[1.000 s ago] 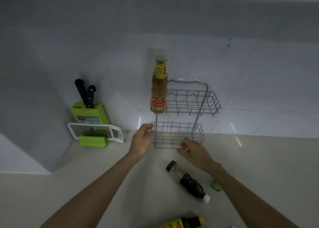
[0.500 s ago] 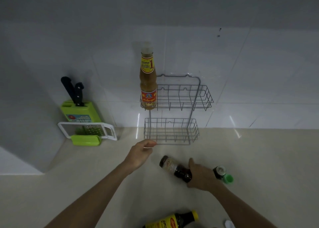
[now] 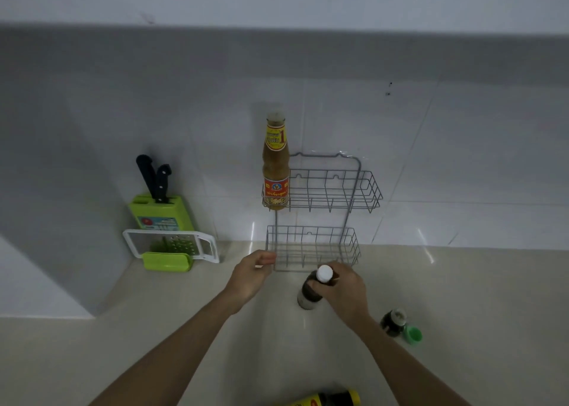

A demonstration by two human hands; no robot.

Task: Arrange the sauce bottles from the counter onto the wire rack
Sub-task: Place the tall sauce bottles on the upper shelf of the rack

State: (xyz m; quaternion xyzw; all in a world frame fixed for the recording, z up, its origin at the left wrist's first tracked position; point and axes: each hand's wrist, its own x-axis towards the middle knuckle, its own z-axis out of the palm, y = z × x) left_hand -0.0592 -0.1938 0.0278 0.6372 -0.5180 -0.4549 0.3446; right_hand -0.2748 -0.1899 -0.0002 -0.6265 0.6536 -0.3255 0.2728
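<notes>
A grey two-tier wire rack (image 3: 323,230) stands on the counter against the tiled wall. A tall orange sauce bottle (image 3: 276,171) stands at the left end of its upper basket. My right hand (image 3: 345,288) grips a dark bottle with a white cap (image 3: 311,295), held upright just in front of the lower basket. My left hand (image 3: 252,273) pinches the lower basket's front left corner. A small dark bottle with a green cap (image 3: 397,325) lies on the counter to the right. A yellow-capped bottle (image 3: 332,401) lies at the bottom edge.
A green knife block (image 3: 160,208) with two black-handled knives stands at the left near the wall corner. A white and green grater (image 3: 172,248) leans in front of it. The beige counter (image 3: 462,298) runs to the right.
My right hand has taken the dark bottle off the counter and turned it upright, cap up, near the lower basket. My left hand stays at the rack's corner. The view has shifted.
</notes>
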